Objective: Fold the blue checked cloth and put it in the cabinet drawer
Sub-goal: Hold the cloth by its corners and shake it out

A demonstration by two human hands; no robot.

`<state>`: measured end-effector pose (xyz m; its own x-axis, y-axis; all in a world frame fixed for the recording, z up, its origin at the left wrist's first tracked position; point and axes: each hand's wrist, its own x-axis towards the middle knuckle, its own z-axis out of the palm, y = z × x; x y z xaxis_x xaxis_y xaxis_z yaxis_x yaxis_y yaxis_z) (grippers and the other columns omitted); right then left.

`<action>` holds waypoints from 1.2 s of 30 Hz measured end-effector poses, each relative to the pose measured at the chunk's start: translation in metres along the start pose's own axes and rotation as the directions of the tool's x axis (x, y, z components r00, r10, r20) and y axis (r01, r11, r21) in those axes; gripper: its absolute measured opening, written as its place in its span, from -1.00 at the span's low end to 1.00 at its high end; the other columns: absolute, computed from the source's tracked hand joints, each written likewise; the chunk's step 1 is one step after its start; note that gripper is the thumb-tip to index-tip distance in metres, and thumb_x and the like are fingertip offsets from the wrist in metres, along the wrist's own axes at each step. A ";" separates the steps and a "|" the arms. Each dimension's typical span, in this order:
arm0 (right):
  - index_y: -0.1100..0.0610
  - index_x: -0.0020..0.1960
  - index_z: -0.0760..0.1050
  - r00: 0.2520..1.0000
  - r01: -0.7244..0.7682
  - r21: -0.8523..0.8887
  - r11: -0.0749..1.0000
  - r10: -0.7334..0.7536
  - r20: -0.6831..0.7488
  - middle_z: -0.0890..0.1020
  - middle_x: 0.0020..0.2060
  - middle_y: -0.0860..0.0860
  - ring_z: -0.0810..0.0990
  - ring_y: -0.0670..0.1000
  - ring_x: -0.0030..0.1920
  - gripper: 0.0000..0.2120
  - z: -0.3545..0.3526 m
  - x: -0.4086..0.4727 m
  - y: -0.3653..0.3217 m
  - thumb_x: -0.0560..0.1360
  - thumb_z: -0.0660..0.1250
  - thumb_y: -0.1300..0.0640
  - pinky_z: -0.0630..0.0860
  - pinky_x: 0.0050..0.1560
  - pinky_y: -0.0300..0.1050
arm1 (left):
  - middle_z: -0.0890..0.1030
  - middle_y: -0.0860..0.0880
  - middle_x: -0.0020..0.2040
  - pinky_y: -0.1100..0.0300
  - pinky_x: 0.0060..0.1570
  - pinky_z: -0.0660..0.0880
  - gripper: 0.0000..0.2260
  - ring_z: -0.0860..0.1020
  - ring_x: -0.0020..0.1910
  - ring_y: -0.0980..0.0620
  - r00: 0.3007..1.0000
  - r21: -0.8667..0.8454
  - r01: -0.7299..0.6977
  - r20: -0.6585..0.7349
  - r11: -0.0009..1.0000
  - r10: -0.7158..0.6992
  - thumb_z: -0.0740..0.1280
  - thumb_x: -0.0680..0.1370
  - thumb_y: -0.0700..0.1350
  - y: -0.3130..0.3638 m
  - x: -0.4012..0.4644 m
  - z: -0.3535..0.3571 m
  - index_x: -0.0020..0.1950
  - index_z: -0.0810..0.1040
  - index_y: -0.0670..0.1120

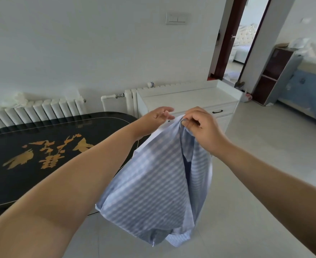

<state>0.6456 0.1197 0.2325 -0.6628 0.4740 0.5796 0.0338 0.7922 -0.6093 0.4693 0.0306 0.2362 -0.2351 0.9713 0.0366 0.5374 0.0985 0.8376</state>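
Note:
The blue checked cloth [151,187] hangs in the air in front of me, bunched and drooping toward the floor. My right hand [200,127] pinches its top edge between thumb and fingers. My left hand [154,118] is at the cloth's upper left corner with fingers spread; whether it grips the cloth I cannot tell. Behind both hands stands the white cabinet [187,98], whose drawer [222,111], shut, has a dark handle.
A black table [41,151] with gold characters fills the left. White radiators [36,110] line the wall behind it. Pale tiled floor [256,164] stretches to the right. A doorway [241,38] and a dark shelf unit [276,71] lie at the far right.

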 end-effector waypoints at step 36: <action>0.38 -0.29 0.44 0.883 -0.440 -0.100 0.892 0.410 -0.229 0.38 -0.41 0.10 0.34 0.03 -0.35 -0.65 0.030 0.058 0.033 0.53 0.24 0.12 0.26 -0.29 -0.13 | 0.30 -0.06 -0.47 0.13 -0.35 0.23 -0.61 0.28 -0.47 0.02 0.930 0.213 0.367 -0.057 0.905 -0.364 0.26 0.56 -0.06 -0.076 -0.085 0.079 -0.44 0.31 -0.13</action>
<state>0.5860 0.1615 0.2295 -0.4001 0.8313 0.3859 0.3967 0.5366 -0.7448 0.5121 -0.0428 0.1265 -0.4600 0.8549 -0.2398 0.5728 0.4921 0.6556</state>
